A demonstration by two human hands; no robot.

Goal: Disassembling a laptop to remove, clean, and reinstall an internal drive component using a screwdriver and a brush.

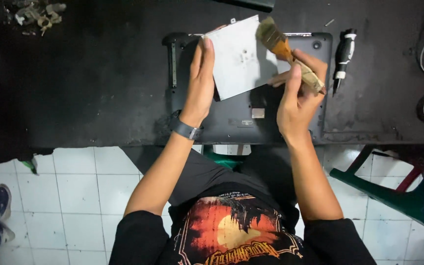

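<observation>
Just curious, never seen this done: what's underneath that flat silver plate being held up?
Under the silver plate lies a black laptop base, turned underside up on the dark table. The part directly beneath the plate is covered and cannot be seen.

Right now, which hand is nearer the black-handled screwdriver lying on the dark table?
Right. The right hand, gripping a wooden-handled paintbrush, sits just beside the black-handled screwdriver. The left hand holds the grey metal plate farther away, across the laptop.
</observation>
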